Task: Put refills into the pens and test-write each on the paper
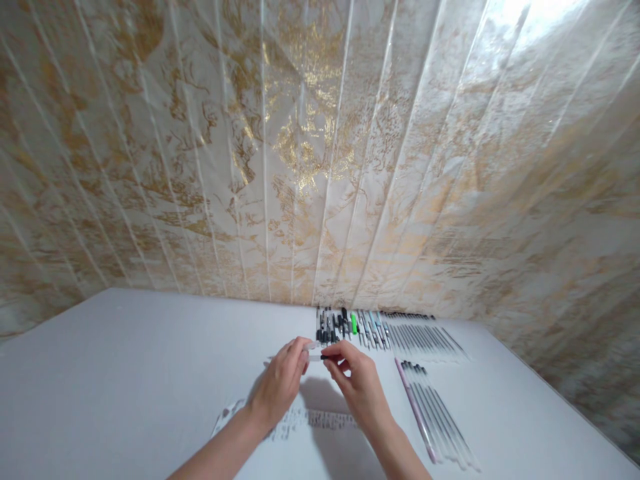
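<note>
a wall (320, 147) of pale panels veined with gold fills most of the view and meets the far edge of a white desk (125, 373). on the desk, close to the near edge, a sheet of paper (325, 420) with lines of dark print lies flat, partly hidden under both forearms. along the far edge, right of the middle, a row of mixed pens (333, 327) lies side by side, a green one (353, 323) among them, and a band of thin clear pens (425, 340) carries on from it toward the far right corner. nearer the right edge a 2nd band of clear pens (440, 417) lies slanted, with a pink pen (413, 407) on its left flank.

the person's 2 hands meet above the desk just in front of the mixed row. the left hand (280, 383) is curled, fingertips pinching the pale end of a slim pen (316, 358). the right hand (357, 380) is curled too, thumb and fingers gripping the pen's black end. the pen lies level between them, off the desk surface. its fine detail is too small to tell.
</note>
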Demonstrator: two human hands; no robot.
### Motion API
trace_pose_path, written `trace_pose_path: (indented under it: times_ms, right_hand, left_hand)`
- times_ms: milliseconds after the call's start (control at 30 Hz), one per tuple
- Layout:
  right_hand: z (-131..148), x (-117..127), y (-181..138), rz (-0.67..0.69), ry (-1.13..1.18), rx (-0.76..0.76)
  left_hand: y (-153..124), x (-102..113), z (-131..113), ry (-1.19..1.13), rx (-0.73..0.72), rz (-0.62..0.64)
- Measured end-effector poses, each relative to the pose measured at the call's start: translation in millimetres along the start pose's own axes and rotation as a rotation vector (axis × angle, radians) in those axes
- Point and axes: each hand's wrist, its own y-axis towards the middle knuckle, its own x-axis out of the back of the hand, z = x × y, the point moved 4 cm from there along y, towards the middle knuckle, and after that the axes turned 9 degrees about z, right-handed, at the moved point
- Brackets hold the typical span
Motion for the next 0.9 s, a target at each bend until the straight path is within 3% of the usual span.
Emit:
trace_pose_path:
  times_ms: [500, 667, 900]
  right_hand:
    - [-6.8, -8.6, 0.5, 0.011, -0.168, -0.057]
    - [0.1, -9.2, -1.3, -0.039, -0.113, 0.020]
    - [1.1, -8.5, 0.6, -0.002, -0.064, 0.081]
  left_hand:
    - [0.6, -0.8, 0.5, -0.022, -0.003, -0.004]
    - [-1.7, -2.1, -1.7, -0.074, 0.015, -0.009]
    - [-2.2, -0.2, -6.6, -0.061, -0.027, -0.008]
